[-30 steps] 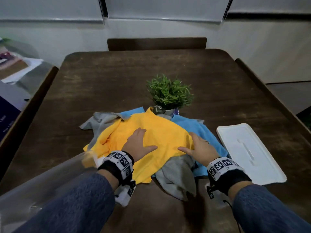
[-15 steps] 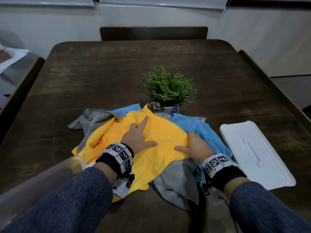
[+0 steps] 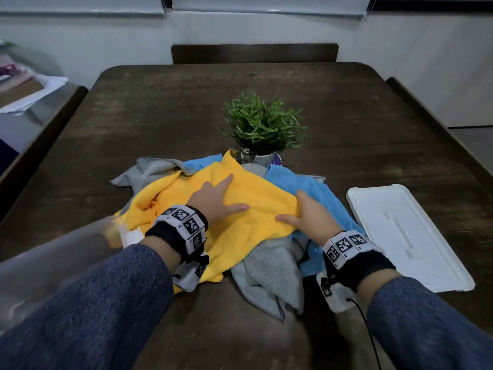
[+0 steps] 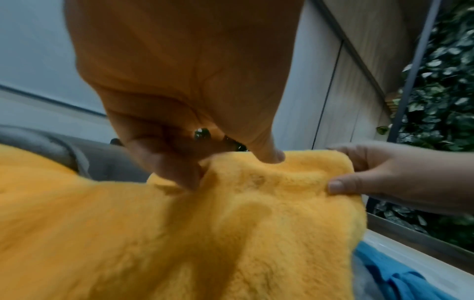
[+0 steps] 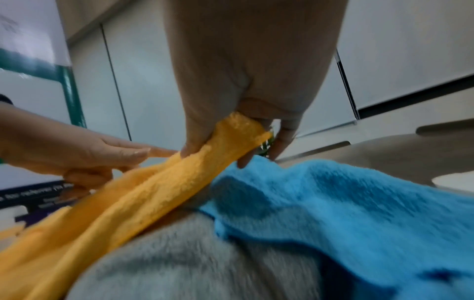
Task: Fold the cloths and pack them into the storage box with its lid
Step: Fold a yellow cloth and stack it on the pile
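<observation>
Early going here: nothing is folded yet, and the fluffy yellow cloth (image 3: 248, 209) is lying crumpled on top of a loose heap, with the blue terry cloth (image 3: 317, 190) spilling out to the right and the grey towel (image 3: 269, 273) poking out at the near edge and again at the far left. The left hand (image 3: 213, 201) is resting on the yellow cloth, forefinger and thumb stretched out in the head view, while the left wrist view is showing fingertips bunching a ridge of the pile, so that grip is looking like a light pinch. The right hand (image 3: 309, 217) is pinching the yellow cloth's right edge, thumb on top and fingers curled beneath. The clear plastic storage box (image 3: 53, 260) is sitting at the near left, blurred and partly hidden by the sleeve, so I cannot tell if anything is inside. Its flat white plastic lid (image 3: 405, 236) is lying off to the right, apart from the heap. Everything is still waiting: folding, packing, closing. For room, the dark wooden counter (image 3: 160, 116) is offering open surface on the far side and left, but the small green potted plant (image 3: 262, 126) is touching the heap's far edge, so spreading a cloth that way is looking risky.
</observation>
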A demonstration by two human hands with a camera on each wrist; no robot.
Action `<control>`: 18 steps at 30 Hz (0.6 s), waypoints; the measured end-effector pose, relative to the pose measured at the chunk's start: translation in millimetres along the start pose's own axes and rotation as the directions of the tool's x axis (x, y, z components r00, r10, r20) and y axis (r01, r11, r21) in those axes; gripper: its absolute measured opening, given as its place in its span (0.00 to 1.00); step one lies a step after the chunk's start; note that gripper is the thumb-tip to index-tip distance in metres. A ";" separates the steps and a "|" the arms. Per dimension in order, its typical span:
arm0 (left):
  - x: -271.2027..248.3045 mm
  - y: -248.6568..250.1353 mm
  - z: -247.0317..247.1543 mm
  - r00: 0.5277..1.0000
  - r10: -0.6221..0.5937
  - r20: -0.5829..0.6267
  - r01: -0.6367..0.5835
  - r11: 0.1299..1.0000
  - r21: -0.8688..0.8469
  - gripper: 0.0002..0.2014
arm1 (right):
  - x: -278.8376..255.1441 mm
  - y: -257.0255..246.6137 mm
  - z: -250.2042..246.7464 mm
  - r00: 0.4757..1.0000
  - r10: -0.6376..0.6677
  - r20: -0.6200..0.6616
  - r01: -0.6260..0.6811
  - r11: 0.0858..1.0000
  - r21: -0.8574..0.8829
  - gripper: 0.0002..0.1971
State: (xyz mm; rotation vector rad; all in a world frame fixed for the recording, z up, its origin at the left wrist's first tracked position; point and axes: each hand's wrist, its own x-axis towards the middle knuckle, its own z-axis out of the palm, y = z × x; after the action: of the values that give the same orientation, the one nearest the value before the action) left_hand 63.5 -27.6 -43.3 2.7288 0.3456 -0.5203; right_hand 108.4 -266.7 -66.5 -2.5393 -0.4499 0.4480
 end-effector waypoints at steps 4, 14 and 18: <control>-21.5 15.9 -1.2 0.988 0.126 -0.084 -0.124 0.992 0.037 0.45 | -15.2 -8.0 -15.8 0.970 -0.235 -0.069 0.242 0.963 0.117 0.18; -129.6 40.7 -4.3 0.785 0.571 -0.243 -0.532 0.821 0.209 0.31 | -128.5 -47.9 -65.0 0.766 -0.628 -0.139 0.643 0.750 0.154 0.09; -189.9 52.2 0.9 0.812 0.501 -0.301 -0.541 0.838 -0.066 0.25 | -181.9 -40.3 -83.6 0.756 -0.606 -0.246 0.640 0.763 0.090 0.09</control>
State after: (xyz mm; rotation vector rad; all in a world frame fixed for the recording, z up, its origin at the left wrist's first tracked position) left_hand -92.9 -108.0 45.4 2.5839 -0.3005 0.0365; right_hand -29.6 -342.1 63.7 -2.0661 -1.0853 -0.0335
